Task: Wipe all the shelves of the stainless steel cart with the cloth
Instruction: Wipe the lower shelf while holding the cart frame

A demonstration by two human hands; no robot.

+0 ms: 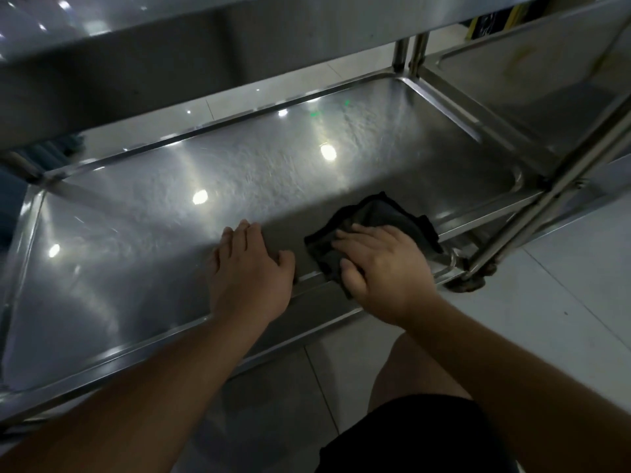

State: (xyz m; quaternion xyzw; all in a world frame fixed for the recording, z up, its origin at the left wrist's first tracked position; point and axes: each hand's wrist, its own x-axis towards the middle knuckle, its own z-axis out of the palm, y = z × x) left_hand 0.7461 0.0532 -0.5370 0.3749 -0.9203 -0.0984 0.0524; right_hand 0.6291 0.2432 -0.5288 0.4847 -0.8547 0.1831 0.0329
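1. Lower shelf of the stainless steel cart: a shallow tray with a raised rim, its surface reflecting ceiling lights.
2. Dark cloth, crumpled, lying on the shelf near its front right corner.
3. Right hand, pressing flat on the cloth.
4. Left hand, resting palm-down on the shelf just beside the cloth.
5. Pale tiled floor, bearing the cart.

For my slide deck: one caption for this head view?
Right hand presses dark crumpled cloth on the stainless steel cart's lower shelf; left hand rests flat beside.
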